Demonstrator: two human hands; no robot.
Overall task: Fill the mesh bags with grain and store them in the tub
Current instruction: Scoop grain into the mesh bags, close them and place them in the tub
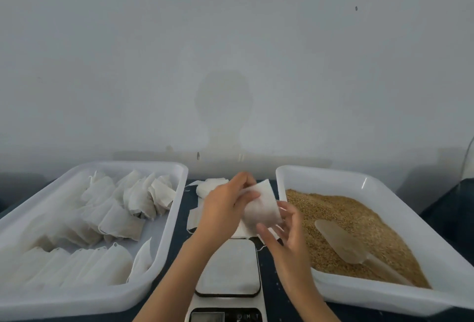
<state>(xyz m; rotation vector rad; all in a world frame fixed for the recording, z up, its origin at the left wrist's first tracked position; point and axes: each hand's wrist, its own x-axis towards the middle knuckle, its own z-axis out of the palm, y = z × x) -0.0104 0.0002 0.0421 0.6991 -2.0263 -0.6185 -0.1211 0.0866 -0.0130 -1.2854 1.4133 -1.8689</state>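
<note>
- Mesh bag (263, 205): one white, flat bag, held up at centre frame above the scale, between the two tubs; looks unfilled.
- Left hand (225, 206): centre frame, reaching in from the lower middle; grip grasping the mesh bag, thumb and fingers pinching its upper left edge.
- Right hand (287, 229): just right of centre; fingers spread and only lightly bent, fingertips touching the bag's lower right side. Grip released rather than clenched; whether it actually pinches the fabric cannot be told.
- Left tub (164, 239): white plastic, rectangular, lower left of the frame. Holds filled bags (120, 221), white, stacked in overlapping rows, with a looser cluster toward its far right corner.
- Right tub (384, 293): white plastic, rectangular, lower right of the frame. Holds grain (341, 208), golden brown, heaped across most of the floor.
- Scoop (341, 242): translucent plastic, lying on the grain in the right tub, handle pointing toward the lower right.
- Scale (228, 267): white platform with dark rim, lower centre of the frame between the tubs, display strip at the bottom edge; nothing rests on the platform.
- Spare bags (207, 188): white, loose pile on the worktop behind the scale, partly hidden by the hands.
- Worktop (269, 283): dark blue surface, showing between the tubs.
- Wall (230, 52): pale grey, fills the upper frame.
</note>
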